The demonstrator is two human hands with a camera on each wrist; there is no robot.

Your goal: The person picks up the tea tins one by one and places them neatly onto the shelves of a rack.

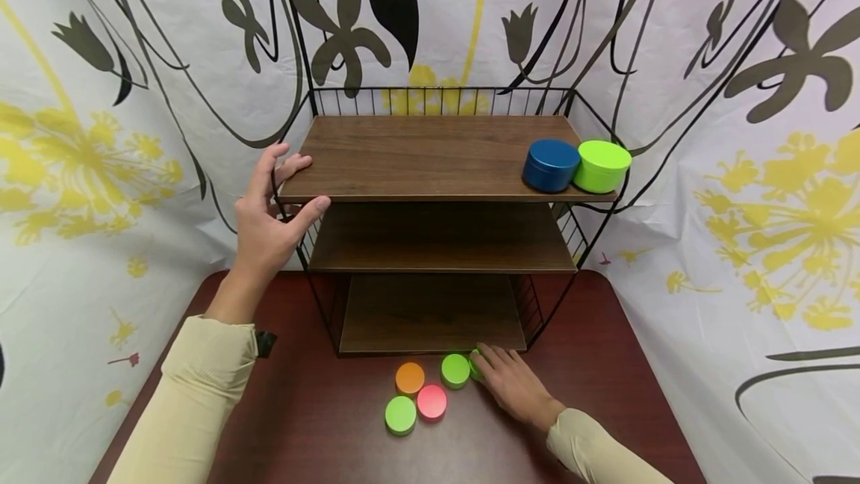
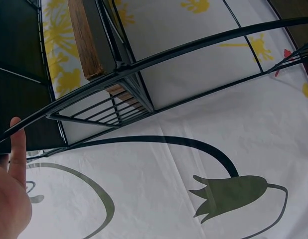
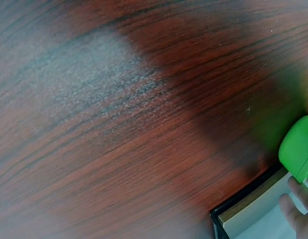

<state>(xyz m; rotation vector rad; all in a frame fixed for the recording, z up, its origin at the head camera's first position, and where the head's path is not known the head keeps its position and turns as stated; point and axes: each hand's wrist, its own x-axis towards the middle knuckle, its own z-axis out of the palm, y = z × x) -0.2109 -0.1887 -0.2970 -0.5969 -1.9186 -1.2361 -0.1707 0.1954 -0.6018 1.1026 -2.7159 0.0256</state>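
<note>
My left hand (image 1: 265, 215) is at the left end of the top shelf of a three-tier wire rack (image 1: 430, 196), its fingers and thumb spread about the black side frame. In the left wrist view a finger (image 2: 17, 149) lies straight against the wire. On the table, my right hand (image 1: 513, 387) grips a green round tin (image 1: 475, 366) by the rack's bottom shelf, covering most of it. The right wrist view shows fingertips at that green tin (image 3: 298, 149). Just left of it stand another green tin (image 1: 455, 370), an orange tin (image 1: 410, 379), a pink tin (image 1: 432, 402) and a nearer green tin (image 1: 401, 415).
A larger blue tin (image 1: 551, 165) and a larger lime-green tin (image 1: 602, 166) stand side by side at the right end of the top shelf. The rack stands on a dark red wooden table (image 1: 322, 424). Flower-patterned white cloth (image 1: 739, 208) hangs around the back and sides.
</note>
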